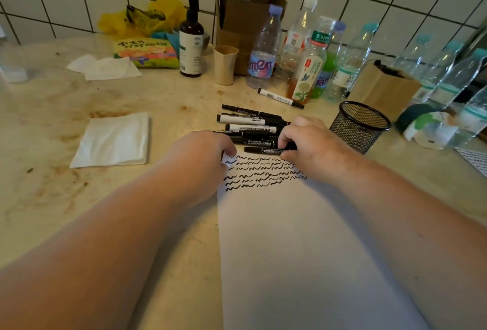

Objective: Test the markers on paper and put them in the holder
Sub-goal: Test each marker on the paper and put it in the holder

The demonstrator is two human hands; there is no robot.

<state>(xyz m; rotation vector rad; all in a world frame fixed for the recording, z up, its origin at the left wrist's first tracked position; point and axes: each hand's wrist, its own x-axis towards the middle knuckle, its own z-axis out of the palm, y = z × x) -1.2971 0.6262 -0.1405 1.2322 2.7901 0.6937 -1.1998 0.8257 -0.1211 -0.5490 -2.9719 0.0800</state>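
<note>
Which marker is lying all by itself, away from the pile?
The white marker with the black cap, lying in front of the bottles. The other markers are bunched together by the hands.

White paper (290, 237) with rows of black squiggles, black and white markers (250, 126) just beyond it, black mesh holder (358, 129) to its right, stained beige counter (79, 118) beneath

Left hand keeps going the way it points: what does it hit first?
The left hand points up-right, fingertips at the paper's top left corner. Straight on, it likely meets the pile of markers first, the nearest black ones. Depth is unclear, so it might pass over them.
</note>
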